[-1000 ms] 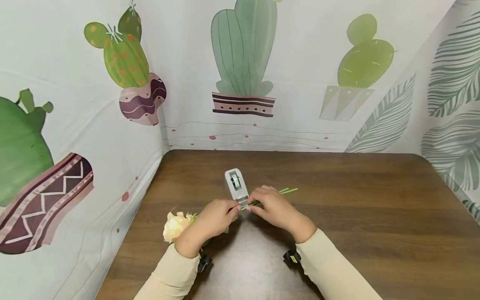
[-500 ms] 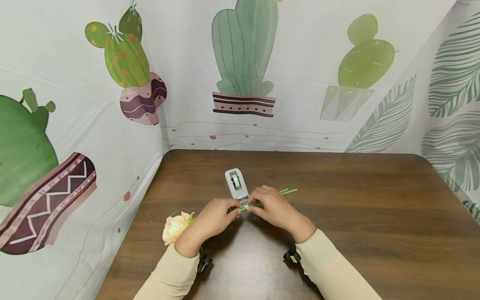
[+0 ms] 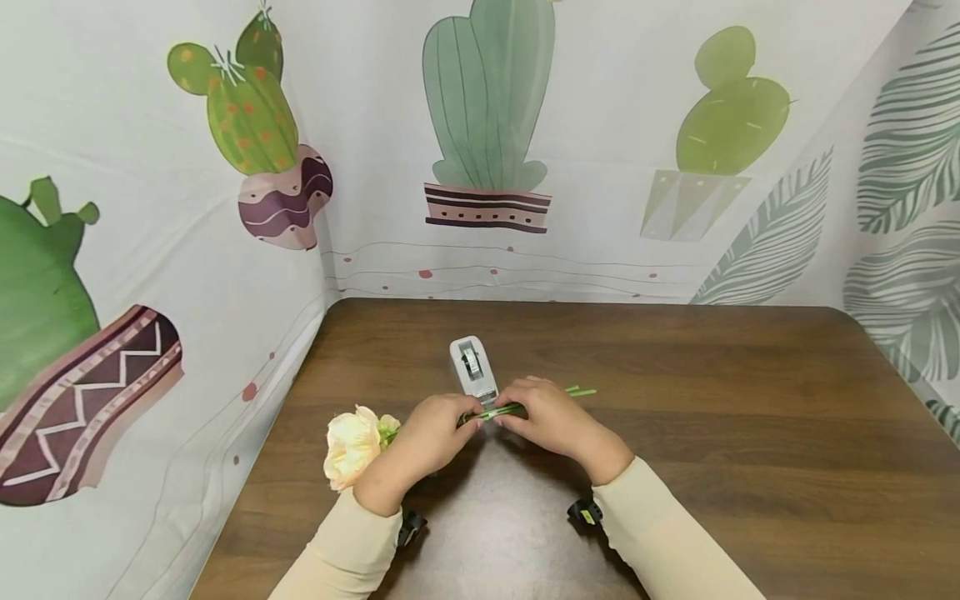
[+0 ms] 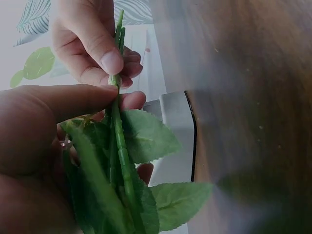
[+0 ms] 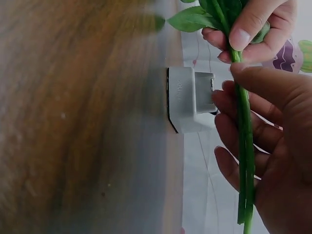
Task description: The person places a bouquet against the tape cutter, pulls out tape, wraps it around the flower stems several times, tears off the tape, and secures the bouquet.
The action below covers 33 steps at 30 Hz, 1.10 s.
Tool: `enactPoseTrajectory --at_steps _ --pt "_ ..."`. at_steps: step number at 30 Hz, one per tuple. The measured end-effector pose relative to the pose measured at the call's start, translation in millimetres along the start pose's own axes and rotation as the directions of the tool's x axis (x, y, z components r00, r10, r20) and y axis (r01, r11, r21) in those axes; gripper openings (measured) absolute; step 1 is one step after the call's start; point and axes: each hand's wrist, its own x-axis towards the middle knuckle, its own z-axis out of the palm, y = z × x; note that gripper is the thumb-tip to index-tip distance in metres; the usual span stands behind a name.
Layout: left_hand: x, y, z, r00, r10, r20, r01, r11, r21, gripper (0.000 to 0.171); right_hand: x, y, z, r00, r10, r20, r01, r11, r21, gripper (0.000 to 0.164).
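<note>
Between thumb and fingers, my left hand (image 3: 433, 433) pinches a bundle of green flower stems (image 5: 246, 146). My right hand (image 3: 551, 421) pinches the same stems just to the right, thumb close to the other thumb. The cut stem ends stick out beyond the right hand. Pale peach flower heads (image 3: 352, 446) show left of the left wrist, partly covered by it. Serrated green leaves (image 4: 148, 136) hang beside the left fingers. A shiny, light band (image 3: 489, 412) shows on the stems between the two hands. Directly behind the hands stands a white tape dispenser (image 3: 472, 367).
The brown wooden table (image 3: 712, 433) extends to both sides. A white curtain printed with cacti (image 3: 487, 100) hangs along its back and left side. Black wrist cameras (image 3: 585, 515) sit under both forearms.
The flower heads have turned and more of them shows left of the wrist. The stem ends have dipped slightly. Both hands stay nearly in place, and the tape dispenser has not moved.
</note>
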Motion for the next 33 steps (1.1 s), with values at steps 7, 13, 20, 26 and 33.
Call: enactPoseTrajectory --at_steps 7,13,20,26,33 --pt "-0.9 4.4 -0.6 1.000 -0.009 -0.021 0.011 0.996 0.089 0.006 1 2 3 0.999 -0.032 -0.029 0.032 0.999 0.000 0.012" --pt "-1.3 7.1 -2.5 0.998 -0.060 0.033 0.058 0.997 0.055 0.020 1 4 6 0.998 -0.035 -0.047 0.035 0.999 0.006 0.011" --pt "-1.2 5.5 -2.3 0.995 -0.099 0.033 0.097 0.994 0.046 0.023 1 5 10 0.999 -0.022 -0.046 0.023 0.999 0.024 0.011" --pt "-1.1 2.5 -1.2 0.992 -0.090 0.083 0.088 0.996 0.032 0.021 2 6 11 0.999 -0.011 -0.034 0.011 1.000 0.020 0.013" --pt "0.3 -0.7 1.3 0.992 -0.071 0.101 0.075 0.997 -0.031 0.017 1 5 10 1.000 0.006 -0.004 -0.006 1.000 0.016 0.015"
